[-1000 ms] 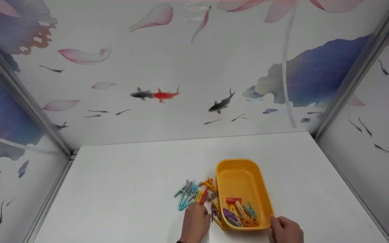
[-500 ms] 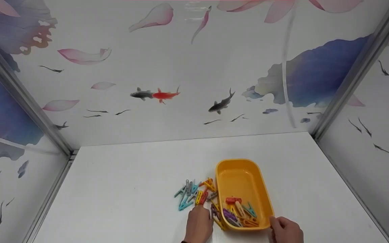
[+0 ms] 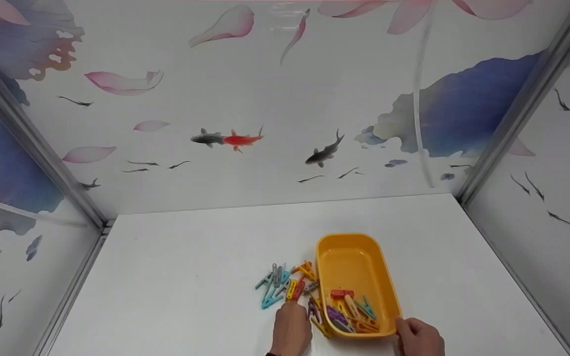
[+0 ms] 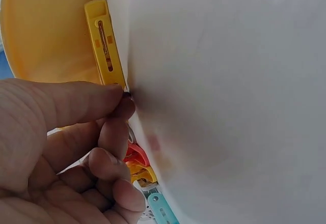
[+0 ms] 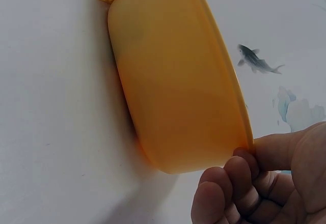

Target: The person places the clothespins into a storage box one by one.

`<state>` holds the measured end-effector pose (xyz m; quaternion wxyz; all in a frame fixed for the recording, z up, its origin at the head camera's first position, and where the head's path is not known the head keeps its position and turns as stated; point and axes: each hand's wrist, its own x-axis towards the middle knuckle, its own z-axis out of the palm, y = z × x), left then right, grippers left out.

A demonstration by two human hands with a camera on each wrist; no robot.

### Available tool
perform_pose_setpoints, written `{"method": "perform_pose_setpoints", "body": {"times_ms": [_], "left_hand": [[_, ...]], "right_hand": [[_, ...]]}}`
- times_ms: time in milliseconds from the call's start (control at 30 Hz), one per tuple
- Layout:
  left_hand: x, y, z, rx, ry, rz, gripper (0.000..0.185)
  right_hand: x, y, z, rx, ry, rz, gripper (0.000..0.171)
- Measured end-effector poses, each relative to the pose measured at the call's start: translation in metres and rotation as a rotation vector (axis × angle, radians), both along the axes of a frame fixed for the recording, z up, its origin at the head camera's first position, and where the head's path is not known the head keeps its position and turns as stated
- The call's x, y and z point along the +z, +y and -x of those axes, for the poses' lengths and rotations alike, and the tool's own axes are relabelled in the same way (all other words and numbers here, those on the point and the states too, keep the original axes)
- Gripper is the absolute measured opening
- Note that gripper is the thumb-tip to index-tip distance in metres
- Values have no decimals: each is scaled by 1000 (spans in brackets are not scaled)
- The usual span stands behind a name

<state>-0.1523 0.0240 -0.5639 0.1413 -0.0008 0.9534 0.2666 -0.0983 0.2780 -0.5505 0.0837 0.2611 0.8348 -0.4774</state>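
A yellow plastic tray [image 3: 354, 257] stands on the white table, several clothespins gathered at its near end. My right hand [image 3: 419, 336] pinches the tray's near right corner at the rim, thumb and finger either side of it in the right wrist view. My left hand [image 3: 292, 329] is low beside the tray's left wall. In the left wrist view its thumb and index fingertip pinch the small dark end of a clothespin [image 4: 127, 95], mostly hidden by the fingers. A yellow clothespin [image 4: 105, 43] lies just past the thumb tip, along the tray.
Left of the tray is a loose pile of clothespins: turquoise ones [image 3: 271, 300], grey ones [image 3: 277, 273], a red one [image 3: 298, 289] and orange-yellow ones [image 3: 306, 270]. Printed wall panels [image 3: 285, 99] enclose the table [image 3: 191, 277] at the back and both sides.
My left hand has shifted slightly right and toward me, from the red and yellow clothespins to beside the tray's near left corner. The right hand and tray have stayed put.
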Motion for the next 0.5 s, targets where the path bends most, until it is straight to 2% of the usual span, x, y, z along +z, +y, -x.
{"method": "perform_pose_setpoints", "body": {"times_ms": [167,400,500], "left_hand": [[2,-4,0,32,25,-26,23],[12,-8,-5,48,172,-53,25],[19,-7,-7,63,198,-51,28]], "right_hand": [[-1,1,0,8,0,10,36],[0,0,-1,14,4,-2,37],[1,0,-1,16,9,-9,37]]}}
